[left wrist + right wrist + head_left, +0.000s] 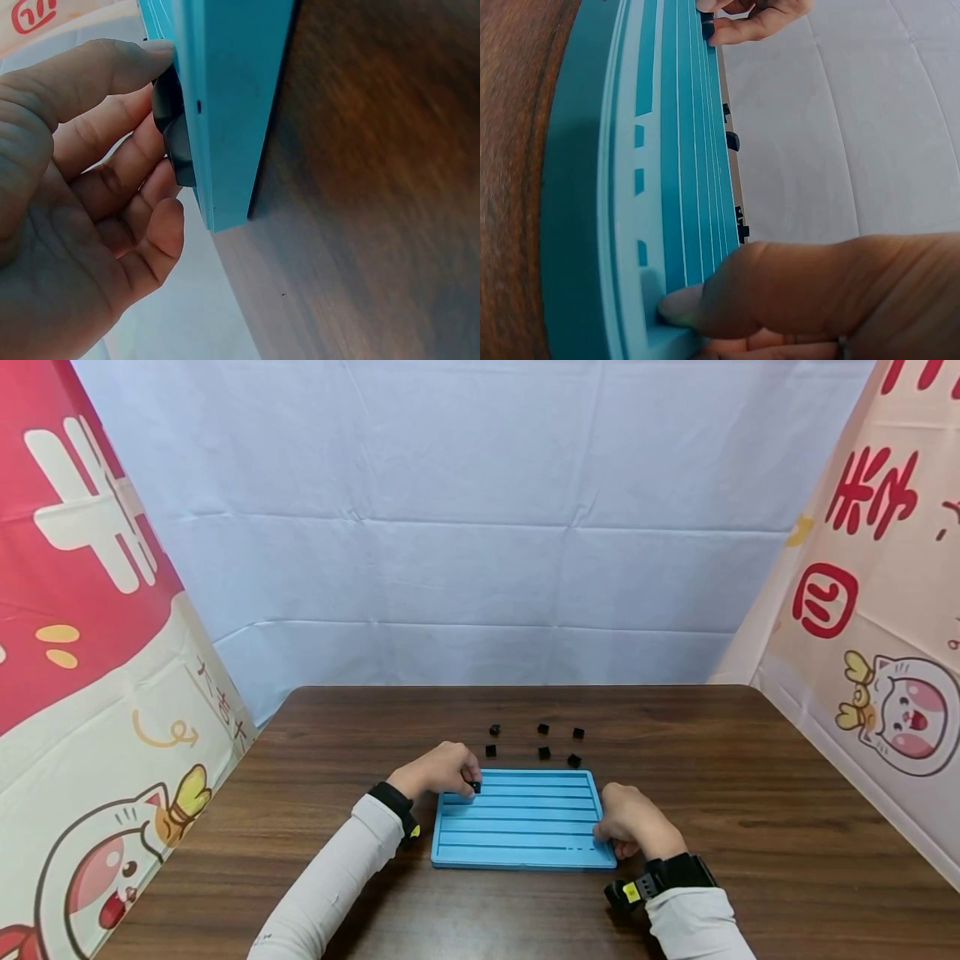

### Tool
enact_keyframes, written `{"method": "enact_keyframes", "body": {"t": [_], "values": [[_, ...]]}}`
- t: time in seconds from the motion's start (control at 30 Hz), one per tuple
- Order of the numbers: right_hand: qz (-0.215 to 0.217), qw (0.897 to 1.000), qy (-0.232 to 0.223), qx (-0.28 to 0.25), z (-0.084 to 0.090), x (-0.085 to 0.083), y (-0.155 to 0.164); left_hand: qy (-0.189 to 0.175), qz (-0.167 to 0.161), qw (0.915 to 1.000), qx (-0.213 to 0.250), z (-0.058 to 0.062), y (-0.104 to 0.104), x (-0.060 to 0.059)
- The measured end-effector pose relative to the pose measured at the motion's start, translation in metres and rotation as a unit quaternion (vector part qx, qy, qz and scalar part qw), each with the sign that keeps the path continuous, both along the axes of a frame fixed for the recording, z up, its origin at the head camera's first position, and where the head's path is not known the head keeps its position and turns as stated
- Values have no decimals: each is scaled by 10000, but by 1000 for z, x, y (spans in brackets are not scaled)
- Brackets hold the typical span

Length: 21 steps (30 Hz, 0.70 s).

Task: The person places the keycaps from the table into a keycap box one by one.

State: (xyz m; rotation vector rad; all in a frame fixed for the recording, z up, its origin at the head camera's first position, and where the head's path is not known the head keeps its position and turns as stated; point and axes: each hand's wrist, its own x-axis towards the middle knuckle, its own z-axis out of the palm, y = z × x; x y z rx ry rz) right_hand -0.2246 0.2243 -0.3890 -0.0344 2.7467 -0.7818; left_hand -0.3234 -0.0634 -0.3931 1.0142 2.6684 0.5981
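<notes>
Your left hand (438,770) pinches a small black cube (476,787) at the blue tray's (522,860) 11 o'clock corner; your right hand (633,822), fingers curled, presses the tray's edge at 4 o'clock, holding nothing else. Keep that right hand firm, I'd say, and seat the cube squarely in the top groove. The tray lies on a dark wooden table (750,777). Six loose cubes (543,752) sit at 12 o'clock. Pale cloth and cartoon banners wall the booth.
</notes>
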Motion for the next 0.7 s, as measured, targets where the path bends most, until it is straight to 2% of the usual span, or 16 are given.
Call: {"method": "enact_keyframes", "body": {"t": [0.7], "values": [[-25,10000,-13,87,0,0,-1,-6,3,10000,19,0,-2,0]]}}
